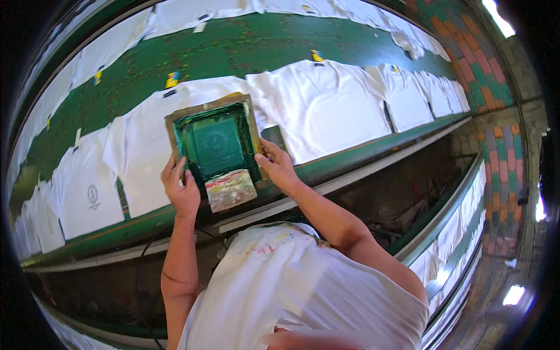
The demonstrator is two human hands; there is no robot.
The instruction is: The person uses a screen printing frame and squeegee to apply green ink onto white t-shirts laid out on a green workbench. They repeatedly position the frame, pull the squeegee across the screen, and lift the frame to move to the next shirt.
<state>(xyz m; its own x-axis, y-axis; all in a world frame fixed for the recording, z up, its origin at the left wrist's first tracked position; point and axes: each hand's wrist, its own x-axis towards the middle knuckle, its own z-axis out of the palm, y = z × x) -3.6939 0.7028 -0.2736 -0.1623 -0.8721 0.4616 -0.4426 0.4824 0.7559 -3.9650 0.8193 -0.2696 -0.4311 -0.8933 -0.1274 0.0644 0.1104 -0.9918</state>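
Observation:
Between my two hands is a screen-printing frame (216, 140), a wooden rim around green mesh with a round emblem at its middle. My left hand (181, 185) grips its left side near the lower corner. On the right side, my right hand (276, 167) holds the rim with the thumb on top. A paint-stained squeegee (231, 191) lies in the lower part of the frame, smeared with ink. Under and behind the frame is a white T-shirt (153, 128), partly hidden. To its left lies a T-shirt (87, 192) with a dark round print.
A long green table (227, 52) bears rows of white T-shirts, including a plain one (332, 108) to the right. Small blue-and-yellow tags (172, 79) sit by the collars. Another table (443, 227) with shirts stands at the right, beyond a dark gap. Brick paving (501, 186) runs along the far right.

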